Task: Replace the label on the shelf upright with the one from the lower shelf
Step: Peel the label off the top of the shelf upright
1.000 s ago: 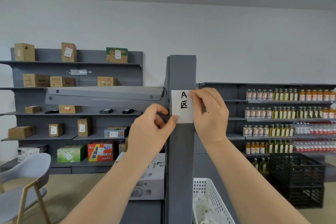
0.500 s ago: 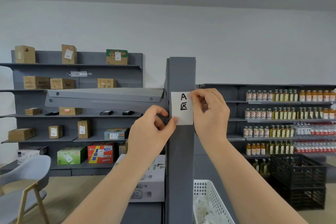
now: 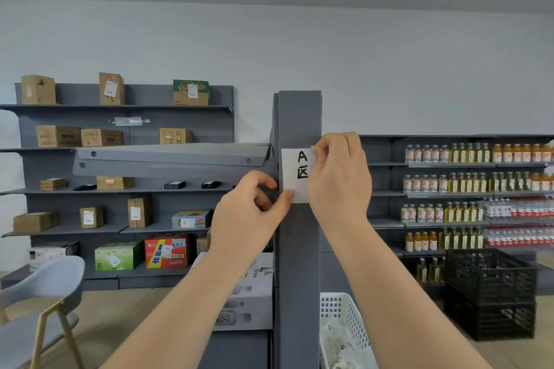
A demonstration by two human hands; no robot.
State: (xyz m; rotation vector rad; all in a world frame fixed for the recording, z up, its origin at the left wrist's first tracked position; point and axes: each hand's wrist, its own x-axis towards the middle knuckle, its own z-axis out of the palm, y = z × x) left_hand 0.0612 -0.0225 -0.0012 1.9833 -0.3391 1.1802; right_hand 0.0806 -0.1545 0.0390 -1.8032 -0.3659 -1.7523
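Centre frame: left hand (image 3: 250, 213) pinches the lower left corner of the white label (image 3: 296, 174); right hand (image 3: 338, 177) pinches its upper right corner. Label lies flat against the grey shelf upright (image 3: 298, 249). Stocked shelving (image 3: 449, 193) at right rear.

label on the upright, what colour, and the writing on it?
White label with black handwritten characters, on the grey upright; head view shows it.

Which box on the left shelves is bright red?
The red box on the bottom shelf, printed with yellow and blue. It stands just right of the green box; the other boxes are brown cardboard.
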